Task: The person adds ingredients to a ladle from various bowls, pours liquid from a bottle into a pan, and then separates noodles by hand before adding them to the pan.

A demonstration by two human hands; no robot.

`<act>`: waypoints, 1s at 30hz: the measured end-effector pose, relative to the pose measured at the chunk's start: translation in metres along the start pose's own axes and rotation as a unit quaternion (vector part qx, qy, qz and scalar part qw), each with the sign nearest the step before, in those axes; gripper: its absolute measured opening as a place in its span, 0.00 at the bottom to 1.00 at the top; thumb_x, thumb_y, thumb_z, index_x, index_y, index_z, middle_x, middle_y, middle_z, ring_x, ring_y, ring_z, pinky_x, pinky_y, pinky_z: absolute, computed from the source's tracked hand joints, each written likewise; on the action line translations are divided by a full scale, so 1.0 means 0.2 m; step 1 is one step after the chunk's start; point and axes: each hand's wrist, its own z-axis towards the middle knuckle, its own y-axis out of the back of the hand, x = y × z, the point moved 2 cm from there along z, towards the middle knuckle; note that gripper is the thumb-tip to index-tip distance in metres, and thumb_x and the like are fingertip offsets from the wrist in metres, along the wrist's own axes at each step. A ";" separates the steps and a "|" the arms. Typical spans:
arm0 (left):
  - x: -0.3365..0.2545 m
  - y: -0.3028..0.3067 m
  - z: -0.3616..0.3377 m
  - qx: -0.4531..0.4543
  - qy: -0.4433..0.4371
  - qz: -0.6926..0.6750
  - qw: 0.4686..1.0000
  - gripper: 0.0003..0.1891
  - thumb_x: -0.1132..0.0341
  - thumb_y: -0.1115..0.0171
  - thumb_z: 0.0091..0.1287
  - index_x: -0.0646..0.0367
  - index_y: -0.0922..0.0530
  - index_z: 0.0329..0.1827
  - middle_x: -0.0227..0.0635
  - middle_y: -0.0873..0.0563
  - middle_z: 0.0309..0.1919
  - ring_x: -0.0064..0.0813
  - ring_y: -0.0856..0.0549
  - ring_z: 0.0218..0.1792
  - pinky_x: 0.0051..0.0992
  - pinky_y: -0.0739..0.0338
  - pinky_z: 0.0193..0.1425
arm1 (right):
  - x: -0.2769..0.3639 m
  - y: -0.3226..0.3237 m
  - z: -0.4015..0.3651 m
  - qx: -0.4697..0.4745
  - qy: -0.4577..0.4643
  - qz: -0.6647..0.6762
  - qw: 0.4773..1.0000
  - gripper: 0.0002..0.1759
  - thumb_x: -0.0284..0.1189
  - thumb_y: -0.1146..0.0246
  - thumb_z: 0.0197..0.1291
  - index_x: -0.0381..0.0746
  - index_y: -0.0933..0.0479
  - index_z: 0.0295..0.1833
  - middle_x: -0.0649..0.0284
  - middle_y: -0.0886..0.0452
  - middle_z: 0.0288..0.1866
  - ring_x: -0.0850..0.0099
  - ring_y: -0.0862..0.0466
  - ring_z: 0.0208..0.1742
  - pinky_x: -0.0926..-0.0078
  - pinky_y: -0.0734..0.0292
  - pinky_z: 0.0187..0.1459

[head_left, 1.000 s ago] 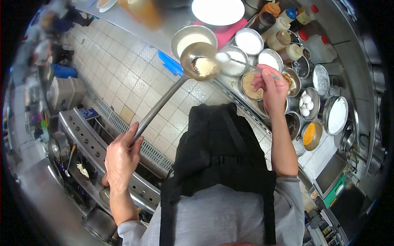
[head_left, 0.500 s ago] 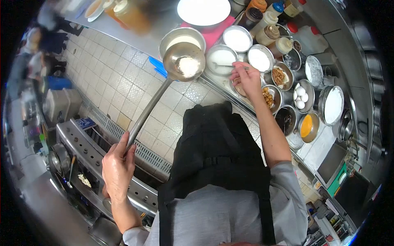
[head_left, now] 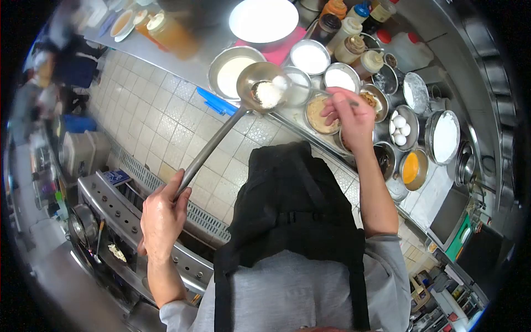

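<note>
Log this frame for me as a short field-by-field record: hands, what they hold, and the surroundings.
left hand: fingers closed round the handle of a long-handled metal ladle
right hand: fingers pinching a slim metal spoon
ladle contents: white granular heap, something dark beside it
spoon position: head at the ladle's rim, blurred; contact cannot be told
nearby: round metal pan of cream-coloured liquid, partly hidden by the ladle
bowls: white eggs; orange-yellow liquid
cloth: bright pink cloth
</note>
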 end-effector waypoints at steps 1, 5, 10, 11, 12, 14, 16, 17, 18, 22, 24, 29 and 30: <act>-0.01 -0.01 0.02 0.010 -0.003 0.001 1.000 0.20 0.66 0.32 0.64 0.53 0.17 0.60 0.45 0.16 0.29 0.47 0.15 0.30 0.39 0.22 0.36 | 0.01 0.01 -0.02 -0.005 0.001 -0.001 1.000 0.16 0.32 0.41 0.74 0.30 0.21 0.56 0.58 0.15 0.38 0.76 0.14 0.34 0.81 0.20 0.31; -0.08 -0.03 0.06 0.008 -0.032 -0.007 0.999 0.19 0.66 0.32 0.65 0.53 0.17 0.60 0.44 0.16 0.29 0.46 0.15 0.30 0.39 0.22 0.35 | -0.02 0.17 -0.02 -0.026 0.118 -0.099 0.988 0.16 0.32 0.42 0.75 0.32 0.21 0.57 0.61 0.16 0.40 0.78 0.15 0.35 0.83 0.20 0.30; -0.16 -0.03 0.10 0.008 -0.050 0.012 0.999 0.19 0.66 0.32 0.65 0.53 0.17 0.60 0.44 0.16 0.29 0.47 0.15 0.30 0.39 0.22 0.35 | -0.23 0.50 0.05 -0.177 0.020 -0.092 0.980 0.16 0.32 0.42 0.75 0.33 0.21 0.58 0.64 0.16 0.40 0.80 0.17 0.33 0.84 0.21 0.29; -0.18 -0.04 0.10 0.012 -0.043 0.006 0.999 0.19 0.66 0.32 0.65 0.52 0.17 0.60 0.43 0.16 0.29 0.47 0.15 0.30 0.40 0.22 0.35 | -0.26 0.51 0.06 -0.178 0.019 -0.090 0.980 0.16 0.32 0.42 0.75 0.33 0.21 0.58 0.64 0.16 0.40 0.80 0.17 0.33 0.84 0.21 0.29; -0.19 -0.04 0.11 0.012 -0.043 0.008 0.999 0.19 0.66 0.32 0.65 0.52 0.17 0.60 0.43 0.16 0.29 0.47 0.15 0.30 0.40 0.22 0.35 | -0.28 0.50 0.07 -0.182 0.002 -0.112 0.977 0.16 0.32 0.42 0.75 0.33 0.21 0.58 0.63 0.16 0.40 0.80 0.17 0.33 0.84 0.21 0.28; -0.22 -0.05 0.12 0.010 -0.050 0.028 0.998 0.19 0.65 0.32 0.65 0.51 0.17 0.60 0.43 0.16 0.30 0.47 0.15 0.31 0.40 0.22 0.35 | -0.37 0.52 0.09 -0.175 -0.023 -0.132 0.975 0.16 0.32 0.42 0.74 0.32 0.21 0.58 0.61 0.17 0.41 0.78 0.16 0.33 0.82 0.20 0.27; -0.25 -0.05 0.12 0.019 -0.048 0.030 0.998 0.19 0.66 0.32 0.65 0.53 0.18 0.60 0.46 0.15 0.31 0.47 0.14 0.31 0.39 0.21 0.37 | -0.44 0.53 0.12 -0.165 -0.036 -0.098 0.981 0.16 0.32 0.42 0.74 0.33 0.21 0.57 0.62 0.17 0.41 0.79 0.17 0.34 0.82 0.21 0.27; -0.27 -0.04 0.12 0.027 -0.043 0.029 0.998 0.20 0.66 0.31 0.65 0.56 0.18 0.61 0.49 0.15 0.32 0.46 0.14 0.32 0.38 0.21 0.38 | -0.46 0.52 0.13 -0.153 -0.048 -0.065 0.985 0.16 0.33 0.42 0.74 0.33 0.21 0.57 0.62 0.18 0.41 0.79 0.17 0.35 0.82 0.22 0.27; -0.27 -0.05 0.12 0.026 -0.043 0.031 0.998 0.20 0.66 0.31 0.65 0.56 0.18 0.61 0.49 0.15 0.32 0.46 0.14 0.32 0.38 0.21 0.38 | -0.46 0.51 0.13 -0.155 -0.052 -0.040 0.986 0.16 0.33 0.42 0.74 0.32 0.21 0.57 0.62 0.17 0.40 0.78 0.17 0.34 0.81 0.20 0.27; -0.30 -0.06 0.13 0.029 -0.040 0.030 0.998 0.20 0.66 0.31 0.65 0.55 0.18 0.61 0.49 0.14 0.32 0.48 0.13 0.33 0.39 0.21 0.39 | -0.45 0.56 0.12 -0.196 -0.075 0.031 0.977 0.14 0.30 0.42 0.73 0.31 0.21 0.54 0.58 0.16 0.38 0.74 0.15 0.32 0.78 0.19 0.27; -0.31 -0.06 0.12 0.028 -0.037 0.029 0.998 0.20 0.66 0.31 0.65 0.54 0.18 0.61 0.49 0.14 0.32 0.49 0.14 0.33 0.39 0.21 0.39 | -0.45 0.60 0.11 -0.214 -0.082 0.094 0.969 0.13 0.28 0.42 0.71 0.31 0.21 0.54 0.58 0.16 0.38 0.73 0.14 0.32 0.77 0.19 0.27; -0.32 -0.06 0.14 0.035 -0.039 0.026 0.998 0.21 0.66 0.32 0.65 0.53 0.18 0.62 0.48 0.14 0.32 0.48 0.13 0.34 0.39 0.21 0.39 | -0.34 0.64 0.06 -0.230 -0.068 0.148 0.960 0.13 0.27 0.41 0.70 0.32 0.21 0.55 0.58 0.16 0.37 0.72 0.14 0.31 0.78 0.19 0.28; -0.33 -0.06 0.14 0.033 -0.039 0.025 0.998 0.21 0.66 0.32 0.65 0.53 0.18 0.62 0.48 0.14 0.32 0.48 0.13 0.34 0.39 0.21 0.39 | -0.31 0.64 0.06 -0.220 -0.046 0.164 0.961 0.13 0.27 0.41 0.70 0.32 0.21 0.55 0.58 0.16 0.37 0.72 0.15 0.31 0.79 0.19 0.28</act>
